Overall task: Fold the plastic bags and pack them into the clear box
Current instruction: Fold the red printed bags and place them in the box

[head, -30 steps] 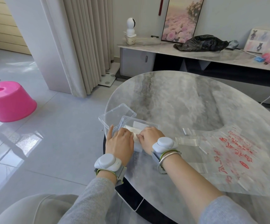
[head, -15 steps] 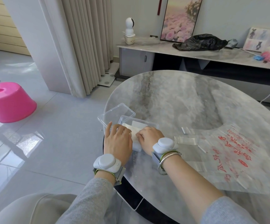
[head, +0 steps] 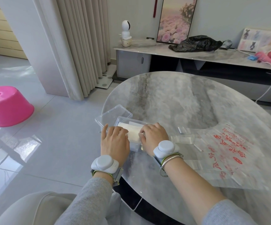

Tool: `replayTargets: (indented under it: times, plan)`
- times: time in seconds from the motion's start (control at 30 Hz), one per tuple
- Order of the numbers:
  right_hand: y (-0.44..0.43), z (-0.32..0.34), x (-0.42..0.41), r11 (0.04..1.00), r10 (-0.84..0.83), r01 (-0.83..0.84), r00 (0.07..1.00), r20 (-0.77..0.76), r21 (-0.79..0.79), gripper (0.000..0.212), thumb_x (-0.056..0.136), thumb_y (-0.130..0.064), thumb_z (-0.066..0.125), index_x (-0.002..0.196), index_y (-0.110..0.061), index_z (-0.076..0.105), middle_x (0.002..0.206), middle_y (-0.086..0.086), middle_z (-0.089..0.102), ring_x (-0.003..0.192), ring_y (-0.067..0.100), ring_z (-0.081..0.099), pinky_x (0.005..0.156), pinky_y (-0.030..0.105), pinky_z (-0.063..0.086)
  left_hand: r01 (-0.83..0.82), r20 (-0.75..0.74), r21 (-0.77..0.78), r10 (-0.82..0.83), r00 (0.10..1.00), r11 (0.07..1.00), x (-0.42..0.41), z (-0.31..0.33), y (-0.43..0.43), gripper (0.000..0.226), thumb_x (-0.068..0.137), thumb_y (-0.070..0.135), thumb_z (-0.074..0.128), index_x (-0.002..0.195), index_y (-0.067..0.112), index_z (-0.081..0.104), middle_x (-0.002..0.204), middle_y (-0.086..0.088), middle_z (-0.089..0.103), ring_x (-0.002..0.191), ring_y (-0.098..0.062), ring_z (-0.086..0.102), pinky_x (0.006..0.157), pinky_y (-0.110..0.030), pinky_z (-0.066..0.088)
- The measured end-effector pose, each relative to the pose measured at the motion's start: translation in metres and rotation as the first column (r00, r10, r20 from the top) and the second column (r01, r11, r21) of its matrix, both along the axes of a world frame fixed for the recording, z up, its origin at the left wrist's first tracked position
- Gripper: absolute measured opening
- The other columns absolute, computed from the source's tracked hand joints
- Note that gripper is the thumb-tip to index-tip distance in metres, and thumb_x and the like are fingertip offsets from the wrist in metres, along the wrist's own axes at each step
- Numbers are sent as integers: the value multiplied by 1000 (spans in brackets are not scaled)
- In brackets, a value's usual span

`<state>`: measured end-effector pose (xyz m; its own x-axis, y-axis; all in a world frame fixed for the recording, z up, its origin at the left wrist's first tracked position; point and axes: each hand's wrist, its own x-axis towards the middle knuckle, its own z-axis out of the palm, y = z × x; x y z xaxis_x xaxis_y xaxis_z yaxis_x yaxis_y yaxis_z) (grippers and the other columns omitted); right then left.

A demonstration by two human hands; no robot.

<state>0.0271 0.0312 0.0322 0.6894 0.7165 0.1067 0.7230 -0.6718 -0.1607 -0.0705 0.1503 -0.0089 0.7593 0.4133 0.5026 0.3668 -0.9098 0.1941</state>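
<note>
Nearby, printed bag point(head: 225, 153) lies beside clear box point(head: 138, 121)

One clear box point(head: 137, 122), one lid point(head: 113, 113), one printed bag point(head: 225, 153), two hands point(head: 115, 141) point(head: 155, 135)

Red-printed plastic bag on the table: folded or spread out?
Spread out. The red-printed bag lies flat on the marble table, right of the clear box.
</note>
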Motion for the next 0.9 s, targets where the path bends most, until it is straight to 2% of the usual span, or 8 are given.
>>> replayTargets:
  times: [0.07, 0.17, 0.33, 0.53, 0.63, 0.73, 0.8, 0.9]
  plan:
    - [2, -1, -4, 1000, 6, -6, 1000, -15, 5, 25, 98, -36, 42, 111, -21, 57, 115, -2, 64, 112, 22, 46, 96, 29, 29, 2, -4, 2, -2, 1000, 1000, 0, 1, 0, 12, 80, 13, 67, 91, 17, 72, 89, 0, 68, 92, -26, 62, 108, -45, 29]
    - [3, 0, -7, 1000, 14, -14, 1000, -11, 5, 25, 97, -29, 42, 117, -20, 53, 117, -2, 64, 114, 22, 45, 97, 29, 27, 3, -3, 1, -3, 1000, 1000, -1, 1, 2, 12, 79, 12, 68, 91, 16, 72, 89, -1, 68, 92, -28, 62, 107, -48, 32]
    - [-11, 3, -3, 1000, 2, -1, 1000, -31, 22, 29, 95, -24, 44, 123, -20, 51, 122, -2, 61, 116, 23, 43, 96, 28, 30, 3, 17, 10, -4, 1000, 1000, -1, 0, 1, 14, 80, 11, 68, 92, 16, 71, 91, -1, 68, 93, -28, 62, 108, -46, 29]
    - [-52, 5, -5, 958, -57, 55, 998, -2, 280, 32, 86, -11, 56, 118, -16, 60, 114, 3, 60, 111, 27, 49, 92, 31, 35, 63, 131, 26, -66, 989, 998, 8, 6, -15, 19, 83, 11, 56, 97, 15, 69, 102, -1, 66, 96, -29, 59, 109, -43, 29]
    - [-98, 1, -1, 988, -94, 95, 995, -18, 122, 40, 89, -17, 55, 129, -19, 52, 124, 1, 54, 117, 24, 46, 97, 29, 33, 212, 144, 60, -219, 965, 975, 18, 15, -45, 22, 78, 11, 58, 97, 12, 69, 105, -4, 65, 98, -30, 56, 104, -44, 34]
    - [-156, -11, 3, 973, -208, 198, 975, -76, -122, 51, 94, -22, 48, 142, -16, 35, 141, 4, 43, 129, 24, 40, 104, 29, 31, 395, 52, 68, -399, 915, 916, 28, 11, -84, 26, 73, 9, 68, 98, 11, 68, 109, -6, 64, 104, -30, 57, 105, -47, 34]
    - [-192, -25, 6, 906, -341, 307, 937, -76, -290, 59, 98, -26, 40, 149, -10, 18, 152, 12, 29, 139, 28, 29, 113, 33, 26, 527, -45, 52, -525, 850, 848, 32, -3, -111, 27, 75, 14, 67, 101, 13, 68, 114, -5, 64, 111, -28, 58, 108, -45, 32]
    - [-233, -41, 15, 767, -546, 466, 835, -67, -441, 62, 101, -32, 27, 152, -8, 0, 159, 17, 6, 147, 31, 8, 119, 37, 11, 696, -255, -13, -675, 692, 718, 33, -28, -152, 45, 87, 34, 42, 123, 16, 63, 135, -3, 57, 124, -22, 55, 112, -40, 35]
